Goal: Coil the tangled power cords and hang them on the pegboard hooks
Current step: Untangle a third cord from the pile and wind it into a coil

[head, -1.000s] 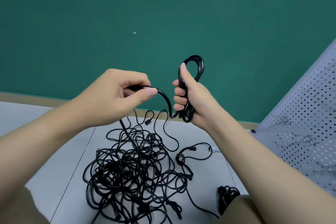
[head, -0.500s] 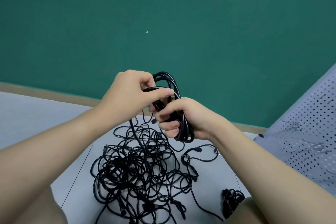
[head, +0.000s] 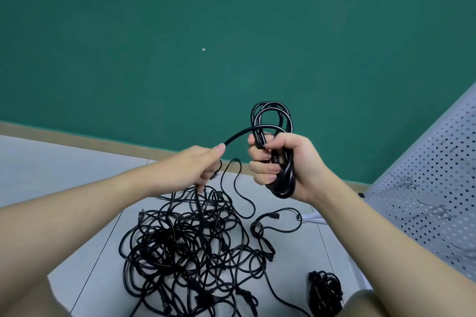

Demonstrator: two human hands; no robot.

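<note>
Below the fingers, on the floor point(head: 85, 234): tangled cords point(head: 190, 242), waiting. Left hand point(head: 195, 170) pinching the free cord point(head: 239, 134), feeding slack sideways. Right hand point(head: 280, 165) clenched around the coil point(head: 277, 121), keeping loops together. Beyond the right fingers: pegboard point(head: 425, 188) with hooks point(head: 408, 183), probably for hanging later.

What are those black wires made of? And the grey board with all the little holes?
The black cords look coated in smooth rubber or plastic: they shine a little and bend into soft loops, like the coil in the right hand. The pegboard looks like painted metal, matt grey with neat rows of punched holes, though hard plastic is possible.
</note>
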